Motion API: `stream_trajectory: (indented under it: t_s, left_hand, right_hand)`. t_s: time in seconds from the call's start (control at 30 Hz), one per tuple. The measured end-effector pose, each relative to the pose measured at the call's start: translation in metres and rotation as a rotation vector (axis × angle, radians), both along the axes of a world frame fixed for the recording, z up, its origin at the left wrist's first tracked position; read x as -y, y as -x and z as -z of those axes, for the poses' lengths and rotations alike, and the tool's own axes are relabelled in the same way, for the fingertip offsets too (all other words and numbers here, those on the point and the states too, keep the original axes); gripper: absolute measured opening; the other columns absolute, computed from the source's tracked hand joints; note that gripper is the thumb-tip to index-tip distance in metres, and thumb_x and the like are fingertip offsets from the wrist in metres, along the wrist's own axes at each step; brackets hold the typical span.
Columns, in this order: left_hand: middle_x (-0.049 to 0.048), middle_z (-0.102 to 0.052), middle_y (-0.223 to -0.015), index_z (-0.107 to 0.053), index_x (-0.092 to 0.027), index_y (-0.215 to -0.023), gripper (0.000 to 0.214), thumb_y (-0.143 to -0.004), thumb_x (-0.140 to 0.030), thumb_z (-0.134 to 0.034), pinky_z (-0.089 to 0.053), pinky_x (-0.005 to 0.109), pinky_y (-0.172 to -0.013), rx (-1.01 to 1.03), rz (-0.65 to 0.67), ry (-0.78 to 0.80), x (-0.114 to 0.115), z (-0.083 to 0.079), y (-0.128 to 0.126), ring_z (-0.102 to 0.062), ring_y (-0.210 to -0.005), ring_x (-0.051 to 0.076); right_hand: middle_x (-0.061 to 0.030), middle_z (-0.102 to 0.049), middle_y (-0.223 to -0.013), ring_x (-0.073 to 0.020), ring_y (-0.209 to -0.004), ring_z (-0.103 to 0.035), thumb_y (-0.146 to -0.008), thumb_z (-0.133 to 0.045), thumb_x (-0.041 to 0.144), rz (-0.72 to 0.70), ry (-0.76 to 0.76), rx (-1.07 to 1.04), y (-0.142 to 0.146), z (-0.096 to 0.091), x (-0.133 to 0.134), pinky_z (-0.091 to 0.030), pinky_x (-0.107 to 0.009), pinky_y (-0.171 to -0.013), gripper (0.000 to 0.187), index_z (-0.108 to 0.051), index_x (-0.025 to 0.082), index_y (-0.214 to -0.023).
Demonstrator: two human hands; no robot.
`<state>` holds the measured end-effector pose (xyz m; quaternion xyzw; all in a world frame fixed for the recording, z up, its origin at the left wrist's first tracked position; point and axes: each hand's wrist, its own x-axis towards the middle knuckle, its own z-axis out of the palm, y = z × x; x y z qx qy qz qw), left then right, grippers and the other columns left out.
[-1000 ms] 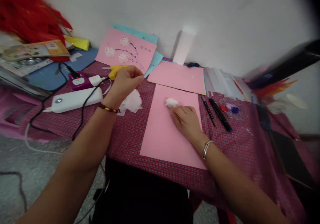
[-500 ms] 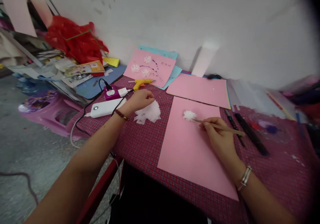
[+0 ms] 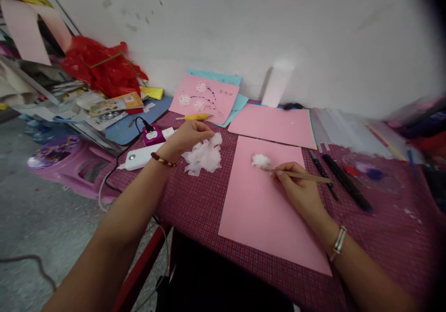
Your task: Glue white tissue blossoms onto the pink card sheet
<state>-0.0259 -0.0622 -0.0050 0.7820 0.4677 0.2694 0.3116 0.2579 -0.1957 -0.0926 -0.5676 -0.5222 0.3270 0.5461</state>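
My left hand (image 3: 195,134) is closed in a pinch at the upper edge of a pile of thin white paper pieces (image 3: 204,158), with a piece at its fingertips. My right hand (image 3: 296,182) grips a thin wooden stick (image 3: 306,176). The stick's tip touches the lower edge of a fluffy white paper tuft (image 3: 260,160). That tuft sits on the upper part of a pink sheet (image 3: 265,210), which lies flat before me. Just behind my left hand is a yellow glue gun (image 3: 197,117), partly hidden.
A pink card (image 3: 205,94) with white blossoms leans at the back. More pink sheets (image 3: 275,124) lie by the wall. Black pens (image 3: 346,182) rest at right. A white power bank (image 3: 141,158) and purple socket block (image 3: 152,137) stand left, with cables over the table edge.
My left hand has shifted slightly left over the white paper pile, which looks more spread. The stick's tip has moved from the tuft's right side to its lower edge. The view has turned slightly.
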Motion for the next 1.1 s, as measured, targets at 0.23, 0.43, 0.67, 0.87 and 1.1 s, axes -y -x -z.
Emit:
stream_trajectory:
  t_s: [0.23, 0.43, 0.67, 0.87, 1.1]
  left_hand:
    - [-0.0008, -0.057, -0.056, -0.062, -0.015, -0.068, 0.018, -0.076, -0.030, -0.058, -0.030, 0.020, -0.043, -0.095, 0.286, 0.317, 0.032, 0.016, -0.038, -0.046, -0.047, 0.008]
    - [0.0022, -0.065, -0.075, -0.064, -0.015, -0.081, 0.014, -0.073, -0.018, -0.053, -0.037, 0.022, -0.054, -0.220, 0.094, -0.112, 0.031, 0.034, -0.041, -0.055, -0.063, 0.011]
    - [0.0047, -0.063, -0.072, -0.061, -0.016, -0.068, 0.021, -0.080, -0.031, -0.052, -0.033, 0.027, -0.057, -0.506, 0.144, -0.265, 0.067, 0.023, -0.016, -0.052, -0.065, 0.015]
    - [0.0035, -0.060, -0.063, -0.060, -0.018, -0.062, 0.036, -0.084, -0.043, -0.049, -0.027, 0.027, -0.052, -0.517, 0.034, -0.186, 0.076, 0.050, -0.017, -0.048, -0.056, 0.014]
    - [0.0020, -0.061, -0.072, -0.060, -0.017, -0.065, 0.015, -0.077, -0.026, -0.056, -0.036, 0.026, -0.060, -0.242, 0.030, -0.253, 0.067, 0.029, -0.019, -0.052, -0.066, 0.013]
  right_hand:
    - [-0.0013, -0.062, -0.071, -0.0178, -0.067, -0.060, -0.079, -0.062, 0.031, -0.019, -0.016, 0.015, 0.001, -0.002, 0.001, -0.050, -0.033, -0.062, 0.008, -0.060, 0.024, -0.078]
    - [-0.0009, -0.061, -0.071, -0.0172, -0.066, -0.059, -0.079, -0.061, 0.028, -0.031, -0.010, 0.019, 0.000, -0.001, 0.001, -0.049, -0.033, -0.062, 0.005, -0.060, 0.024, -0.078]
    - [-0.0025, -0.063, -0.069, -0.0194, -0.063, -0.060, -0.078, -0.062, 0.029, -0.018, -0.010, 0.024, 0.001, -0.002, 0.001, -0.050, -0.035, -0.058, 0.004, -0.059, 0.026, -0.076]
    - [-0.0019, -0.063, -0.069, -0.0181, -0.064, -0.061, -0.079, -0.060, 0.027, -0.009, -0.014, 0.054, 0.002, -0.003, 0.002, -0.051, -0.035, -0.061, 0.002, -0.059, 0.025, -0.078]
    - [-0.0001, -0.062, -0.070, -0.0153, -0.065, -0.059, -0.078, -0.059, 0.026, -0.008, -0.001, 0.072, 0.001, -0.001, -0.001, -0.048, -0.030, -0.060, 0.004, -0.058, 0.022, -0.078]
